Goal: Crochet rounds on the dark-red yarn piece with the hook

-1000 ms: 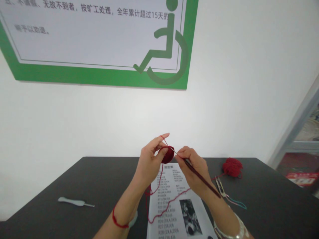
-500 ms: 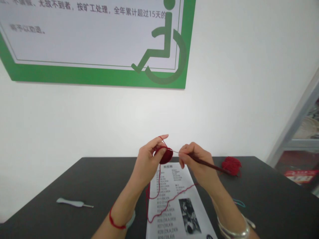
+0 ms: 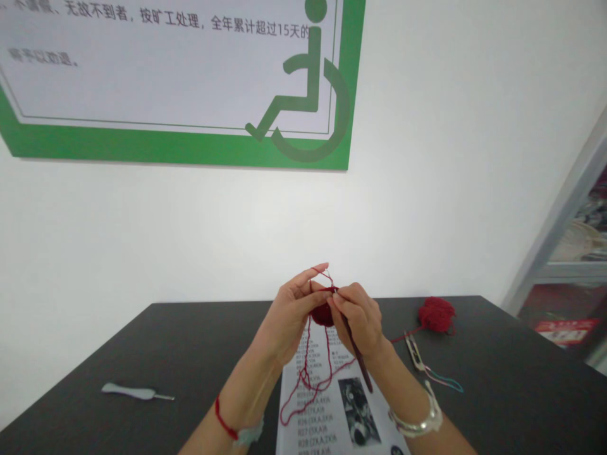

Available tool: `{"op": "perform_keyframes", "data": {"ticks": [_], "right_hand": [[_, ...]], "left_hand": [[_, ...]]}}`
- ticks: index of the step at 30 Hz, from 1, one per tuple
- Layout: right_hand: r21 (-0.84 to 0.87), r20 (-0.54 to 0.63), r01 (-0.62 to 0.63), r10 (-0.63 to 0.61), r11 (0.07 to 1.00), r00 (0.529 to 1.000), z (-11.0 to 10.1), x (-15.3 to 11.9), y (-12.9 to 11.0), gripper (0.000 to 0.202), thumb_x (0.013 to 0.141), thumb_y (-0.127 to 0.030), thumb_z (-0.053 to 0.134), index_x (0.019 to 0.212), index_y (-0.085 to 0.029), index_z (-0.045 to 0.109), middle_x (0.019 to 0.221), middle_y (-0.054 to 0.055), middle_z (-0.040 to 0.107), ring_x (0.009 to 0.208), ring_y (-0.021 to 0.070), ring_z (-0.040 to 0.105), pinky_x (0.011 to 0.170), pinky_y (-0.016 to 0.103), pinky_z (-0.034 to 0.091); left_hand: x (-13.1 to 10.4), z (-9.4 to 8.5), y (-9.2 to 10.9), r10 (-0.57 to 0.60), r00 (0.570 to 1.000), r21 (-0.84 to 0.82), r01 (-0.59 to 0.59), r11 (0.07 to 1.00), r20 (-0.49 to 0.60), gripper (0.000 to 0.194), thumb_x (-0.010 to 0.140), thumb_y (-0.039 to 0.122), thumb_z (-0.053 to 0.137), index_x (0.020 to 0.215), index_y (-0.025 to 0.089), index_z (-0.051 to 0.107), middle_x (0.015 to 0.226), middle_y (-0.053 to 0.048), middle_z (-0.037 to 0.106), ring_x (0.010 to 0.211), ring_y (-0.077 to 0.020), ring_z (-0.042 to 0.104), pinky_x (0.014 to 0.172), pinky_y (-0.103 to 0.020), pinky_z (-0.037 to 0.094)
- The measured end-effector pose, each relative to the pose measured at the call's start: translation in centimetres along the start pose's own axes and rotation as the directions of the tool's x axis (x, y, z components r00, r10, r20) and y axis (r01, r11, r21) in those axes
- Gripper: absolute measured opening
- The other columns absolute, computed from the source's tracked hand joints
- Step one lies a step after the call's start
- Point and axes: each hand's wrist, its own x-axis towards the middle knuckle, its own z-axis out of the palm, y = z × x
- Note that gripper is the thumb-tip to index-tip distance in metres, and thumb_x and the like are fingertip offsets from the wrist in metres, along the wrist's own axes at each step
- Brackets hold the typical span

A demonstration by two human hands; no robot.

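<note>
My left hand (image 3: 294, 309) pinches a small dark red crochet piece (image 3: 324, 312) above the table, with red yarn looped over its raised index finger. My right hand (image 3: 358, 319) is pressed close against the left and grips a dark crochet hook (image 3: 356, 354) whose handle slants down toward me. The hook's tip is hidden in the piece between my fingers. Loose red yarn (image 3: 303, 385) hangs from the work onto a printed pattern sheet (image 3: 327, 404). The strand runs right to a red yarn ball (image 3: 436, 314).
On the dark table (image 3: 142, 341), a pale-handled crochet hook (image 3: 135, 393) lies at the left. Small thread snips (image 3: 416, 354) with a teal cord lie right of my right hand. A green-framed sign (image 3: 190, 148) hangs on the white wall; a shelf (image 3: 569, 265) stands at the right.
My right hand moved left against the left hand, and the hook swung from pointing sideways to slanting down. The left index finger with the yarn loop stays raised.
</note>
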Motion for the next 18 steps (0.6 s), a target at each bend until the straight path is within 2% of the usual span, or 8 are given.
{"op": "perform_keyframes", "data": {"ticks": [1, 3, 5, 7, 8, 12, 18], "right_hand": [[0.049, -0.017, -0.033, 0.034, 0.998, 0.999, 0.1, 0.0, 0.0, 0.02, 0.082, -0.005, 0.058, 0.082, -0.025, 0.055, 0.071, 0.0, 0.059, 0.061, 0.0134, 0.052, 0.052, 0.025, 0.041], [0.282, 0.023, -0.239, 0.242, 0.929, 0.97, 0.1, 0.1, 0.0, 0.016, 0.085, -0.008, 0.057, 0.083, -0.024, 0.054, 0.073, -0.001, 0.058, 0.059, 0.0124, 0.052, 0.049, 0.024, 0.04], [0.52, 0.152, -0.463, 0.456, 0.718, 0.877, -0.2, 0.4, 0.0, 0.013, 0.086, -0.012, 0.056, 0.08, -0.024, 0.053, 0.07, -0.003, 0.054, 0.054, 0.0102, 0.047, 0.045, 0.022, 0.037], [0.633, 0.256, -0.561, 0.539, 0.533, 0.802, -0.7, 0.6, 0.1, 0.014, 0.086, -0.013, 0.058, 0.078, -0.023, 0.053, 0.067, -0.005, 0.052, 0.05, 0.0084, 0.043, 0.044, 0.021, 0.033], [0.647, 0.284, -0.582, 0.552, 0.493, 0.784, -1.0, 0.7, 0.1, 0.014, 0.085, -0.012, 0.06, 0.078, -0.023, 0.054, 0.067, -0.005, 0.053, 0.051, 0.0079, 0.042, 0.045, 0.02, 0.033], [0.615, 0.319, -0.625, 0.573, 0.481, 0.755, -2.0, 1.2, 0.0, 0.016, 0.081, -0.009, 0.065, 0.077, -0.022, 0.058, 0.071, -0.004, 0.057, 0.055, 0.0077, 0.045, 0.048, 0.021, 0.033], [0.625, 0.388, -0.664, 0.574, 0.411, 0.721, -3.0, 1.5, -0.1, 0.014, 0.08, -0.011, 0.067, 0.075, -0.021, 0.058, 0.07, -0.003, 0.056, 0.054, 0.008, 0.043, 0.046, 0.022, 0.029]], "left_hand": [[0.0, -0.1, 0.1, -0.022, 1.0, -0.029, 0.022, 0.999, 0.006, 0.047, 0.066, 0.014, 0.076, 0.112, 0.014, 0.066, 0.065, 0.003, 0.061, 0.056, -0.0067, 0.053, 0.056, -0.02, 0.039], [0.1, -0.4, 0.4, -0.054, 0.998, -0.064, 0.055, 0.996, 0.022, 0.045, 0.065, 0.012, 0.077, 0.109, 0.014, 0.067, 0.069, 0.002, 0.063, 0.057, -0.0063, 0.054, 0.057, -0.019, 0.039], [0.2, -0.8, 0.8, -0.048, 0.998, -0.07, 0.05, 0.996, 0.029, 0.045, 0.064, 0.011, 0.077, 0.108, 0.014, 0.067, 0.07, 0.002, 0.063, 0.057, -0.0058, 0.054, 0.056, -0.018, 0.039], [0.2, -1.1, 1.2, -0.015, 0.999, -0.044, 0.016, 0.999, 0.033, 0.046, 0.066, 0.01, 0.076, 0.11, 0.014, 0.065, 0.069, 0.002, 0.063, 0.056, -0.0053, 0.054, 0.054, -0.017, 0.038], [0.2, -1.3, 1.4, 0.004, 0.999, -0.021, -0.003, 1.0, 0.036, 0.046, 0.066, 0.01, 0.076, 0.11, 0.013, 0.064, 0.069, 0.002, 0.063, 0.055, -0.0049, 0.053, 0.053, -0.017, 0.037], [0.1, -1.6, 1.9, 0.021, 0.996, 0.058, -0.026, 0.998, 0.082, 0.043, 0.066, 0.011, 0.075, 0.108, 0.012, 0.064, 0.065, 0.003, 0.062, 0.052, -0.0043, 0.05, 0.05, -0.017, 0.034], [0.0, -2.0, 2.3, -0.039, 0.988, 0.09, 0.026, 0.996, 0.152, 0.039, 0.065, 0.013, 0.076, 0.103, 0.012, 0.067, 0.062, 0.003, 0.058, 0.05, -0.0047, 0.047, 0.048, -0.018, 0.031]]}}
